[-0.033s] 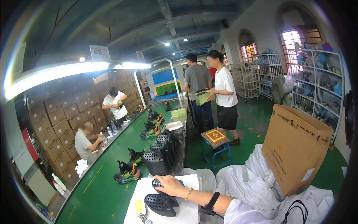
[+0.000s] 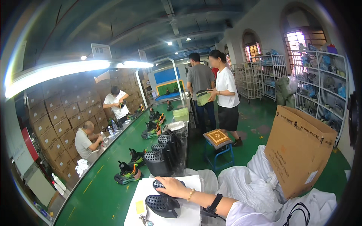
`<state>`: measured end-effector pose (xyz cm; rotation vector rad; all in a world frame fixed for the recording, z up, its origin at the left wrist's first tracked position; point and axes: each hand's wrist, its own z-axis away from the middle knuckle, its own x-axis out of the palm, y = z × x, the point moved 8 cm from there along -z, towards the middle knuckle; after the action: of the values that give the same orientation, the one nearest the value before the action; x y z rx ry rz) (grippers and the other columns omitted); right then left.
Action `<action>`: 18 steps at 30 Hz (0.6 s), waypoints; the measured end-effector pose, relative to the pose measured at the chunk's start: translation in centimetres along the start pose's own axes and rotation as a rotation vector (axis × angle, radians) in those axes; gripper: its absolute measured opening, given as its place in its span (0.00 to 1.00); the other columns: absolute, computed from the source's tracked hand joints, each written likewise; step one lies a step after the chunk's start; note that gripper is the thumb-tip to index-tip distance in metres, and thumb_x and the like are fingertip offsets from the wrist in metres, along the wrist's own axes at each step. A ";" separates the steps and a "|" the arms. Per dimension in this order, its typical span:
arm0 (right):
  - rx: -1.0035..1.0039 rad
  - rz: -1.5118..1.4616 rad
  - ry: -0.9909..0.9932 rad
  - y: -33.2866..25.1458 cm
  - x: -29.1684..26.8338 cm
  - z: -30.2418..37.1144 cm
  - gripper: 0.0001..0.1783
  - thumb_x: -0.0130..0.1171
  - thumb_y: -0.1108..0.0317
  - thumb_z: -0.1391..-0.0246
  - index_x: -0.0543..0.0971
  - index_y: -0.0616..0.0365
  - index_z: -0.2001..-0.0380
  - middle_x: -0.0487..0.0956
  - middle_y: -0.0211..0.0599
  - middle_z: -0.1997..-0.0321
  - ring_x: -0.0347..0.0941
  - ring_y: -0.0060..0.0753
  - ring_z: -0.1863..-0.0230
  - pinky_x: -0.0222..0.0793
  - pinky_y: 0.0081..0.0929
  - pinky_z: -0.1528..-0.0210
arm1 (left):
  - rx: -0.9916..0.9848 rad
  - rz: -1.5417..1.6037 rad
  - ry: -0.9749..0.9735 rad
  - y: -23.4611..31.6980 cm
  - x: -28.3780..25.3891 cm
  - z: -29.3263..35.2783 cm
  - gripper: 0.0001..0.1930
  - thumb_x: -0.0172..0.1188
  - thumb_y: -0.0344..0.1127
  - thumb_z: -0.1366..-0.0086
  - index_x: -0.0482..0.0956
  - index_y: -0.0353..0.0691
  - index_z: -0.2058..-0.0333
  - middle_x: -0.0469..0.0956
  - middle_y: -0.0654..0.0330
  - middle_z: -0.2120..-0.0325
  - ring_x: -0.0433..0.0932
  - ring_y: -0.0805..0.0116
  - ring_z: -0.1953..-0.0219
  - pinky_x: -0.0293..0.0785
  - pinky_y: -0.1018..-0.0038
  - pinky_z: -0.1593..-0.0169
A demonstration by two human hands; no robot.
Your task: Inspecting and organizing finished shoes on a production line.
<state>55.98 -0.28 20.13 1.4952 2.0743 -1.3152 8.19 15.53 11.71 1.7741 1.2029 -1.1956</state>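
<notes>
One hand [image 2: 171, 186] is seen, reaching in from the lower right with a bracelet and a dark wristband on the forearm; which hand it is cannot be told. It is laid, fingers curled, over a black perforated shoe [image 2: 160, 184]. A second such shoe [image 2: 163, 205] lies just in front, its length running left to right. Both rest on a white sheet [image 2: 188, 214] on the worktop [image 2: 94, 196], whose green surface stretches away to the left.

Two black perforated shoe pieces [image 2: 163, 203] are laid on a white sheet [image 2: 188, 214], the farther piece [image 2: 160, 184] being partly covered by a hand [image 2: 173, 186].
</notes>
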 end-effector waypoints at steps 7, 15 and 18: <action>0.066 -0.094 -0.030 4.3 -1.7 -0.4 0.32 0.62 0.54 0.58 0.67 0.60 0.51 0.75 0.51 0.57 0.70 0.48 0.53 0.65 0.35 0.50 | -0.022 -0.117 -0.146 1.5 -5.4 2.6 0.11 0.50 0.34 0.46 0.77 0.36 0.82 0.76 0.50 0.83 0.75 0.54 0.79 0.70 0.64 0.73; 0.027 -0.266 -0.122 6.5 -0.9 3.9 0.37 0.65 0.53 0.61 0.63 0.59 0.50 0.71 0.50 0.51 0.67 0.47 0.48 0.61 0.33 0.47 | -0.048 0.284 0.154 5.8 -7.6 0.0 0.09 0.49 0.31 0.42 0.75 0.31 0.75 0.75 0.44 0.74 0.73 0.47 0.71 0.70 0.64 0.65; 0.045 -0.256 -0.030 6.3 -0.7 4.2 0.34 0.65 0.58 0.61 0.61 0.56 0.53 0.71 0.49 0.52 0.67 0.48 0.50 0.63 0.36 0.49 | 0.252 0.076 -0.179 1.3 0.9 -2.7 0.08 0.51 0.34 0.43 0.76 0.37 0.74 0.77 0.51 0.77 0.74 0.53 0.75 0.71 0.67 0.70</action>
<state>60.52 -3.66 15.05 1.2490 2.2903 -1.4725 10.39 17.74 11.85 1.8288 0.9060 -1.4788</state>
